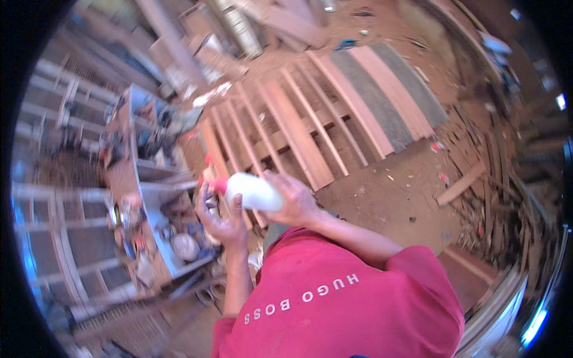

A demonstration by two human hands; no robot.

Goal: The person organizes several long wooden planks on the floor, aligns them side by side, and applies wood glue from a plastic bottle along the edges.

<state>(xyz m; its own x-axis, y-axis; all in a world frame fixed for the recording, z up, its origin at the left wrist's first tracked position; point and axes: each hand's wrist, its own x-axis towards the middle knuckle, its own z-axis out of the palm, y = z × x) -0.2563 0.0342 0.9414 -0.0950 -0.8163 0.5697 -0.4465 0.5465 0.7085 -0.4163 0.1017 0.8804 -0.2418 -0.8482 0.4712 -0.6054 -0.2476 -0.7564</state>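
The right hand wraps its fingers around a white squeeze bottle with a red cap, held level at chest height; what is in it cannot be told. The left hand is at the cap, fingers curled. On the left stands a cluttered workbench; beyond lie wooden planks, with bare dirt floor on the right.

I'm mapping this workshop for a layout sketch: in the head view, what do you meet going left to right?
Pale framed panels → cluttered workbench → left hand → white bottle with red cap → right hand → grey and reddish boards → loose plank on the dirt floor.
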